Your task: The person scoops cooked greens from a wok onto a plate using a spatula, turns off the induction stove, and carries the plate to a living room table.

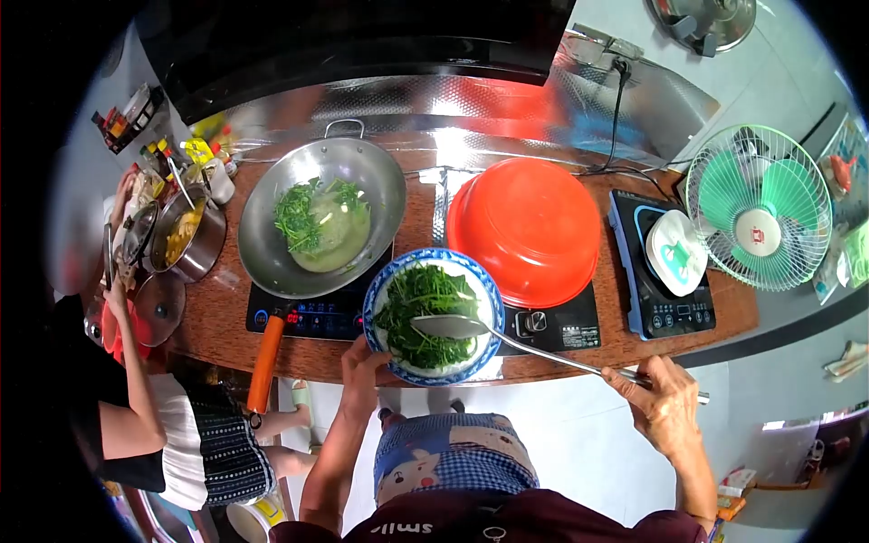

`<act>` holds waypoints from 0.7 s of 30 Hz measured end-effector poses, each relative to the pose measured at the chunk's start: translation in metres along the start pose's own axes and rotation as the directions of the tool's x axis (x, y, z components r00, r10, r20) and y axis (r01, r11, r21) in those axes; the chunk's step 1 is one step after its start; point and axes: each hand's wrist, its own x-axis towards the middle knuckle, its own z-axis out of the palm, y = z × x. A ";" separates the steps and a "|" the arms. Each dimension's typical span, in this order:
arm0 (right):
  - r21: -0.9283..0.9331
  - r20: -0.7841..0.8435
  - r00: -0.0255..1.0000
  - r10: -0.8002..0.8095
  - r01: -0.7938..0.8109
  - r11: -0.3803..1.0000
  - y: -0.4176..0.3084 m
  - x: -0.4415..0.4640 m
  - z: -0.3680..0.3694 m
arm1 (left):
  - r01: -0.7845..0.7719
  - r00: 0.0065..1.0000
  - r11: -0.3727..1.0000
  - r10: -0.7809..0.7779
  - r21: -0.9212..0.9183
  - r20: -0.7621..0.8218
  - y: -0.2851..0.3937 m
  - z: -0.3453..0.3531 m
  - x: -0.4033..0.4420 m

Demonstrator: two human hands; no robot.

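Note:
A blue-and-white bowl (pixel 496 312) heaped with cooked greens (pixel 425 299) is gripped at its lower left rim by my left hand (pixel 360 366). My right hand (pixel 665 398) is closed around the handle of a long metal spoon (pixel 450 326), whose head rests on the greens. Up and to the left of the bowl, a wok (pixel 258 226) with an orange handle sits on an induction cooker (pixel 312 317). More greens and pale liquid lie in the wok. The bowl overlaps the front of the cooker area.
An upturned red basin (pixel 525 226) covers part of a second cooker (pixel 566 321). Farther right are another cooker (pixel 670 312) with a white lidded item and a green fan (pixel 759 208). At the left, a co-worker's arm (pixel 136 371) is near a steel pot (pixel 201 258).

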 end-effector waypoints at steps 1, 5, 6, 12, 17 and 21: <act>0.002 -0.016 0.999 0.036 -0.036 0.999 0.002 -0.002 0.000 | 0.058 0.998 0.998 -0.058 0.006 -0.010 -0.002 0.000 -0.003; 0.197 -0.060 0.952 0.301 -0.284 0.938 0.007 -0.008 0.003 | 0.181 0.983 0.978 -0.177 0.099 -0.052 -0.032 -0.007 -0.002; 0.262 -0.061 0.934 0.353 -0.326 0.908 0.009 -0.009 0.006 | 0.195 0.980 0.976 -0.191 0.092 -0.053 -0.039 -0.004 -0.001; 0.540 0.002 0.824 0.567 -0.478 0.693 0.024 -0.021 0.033 | 0.243 0.970 0.963 -0.242 0.114 -0.025 -0.067 0.004 0.006; 0.638 0.064 0.763 0.644 -0.527 0.561 0.026 -0.030 0.042 | 0.220 0.974 0.963 -0.225 0.157 0.015 -0.075 0.006 0.012; 0.670 0.073 0.726 0.684 -0.544 0.505 0.018 -0.033 0.042 | 0.241 0.965 0.953 -0.256 0.180 0.060 -0.076 0.000 0.017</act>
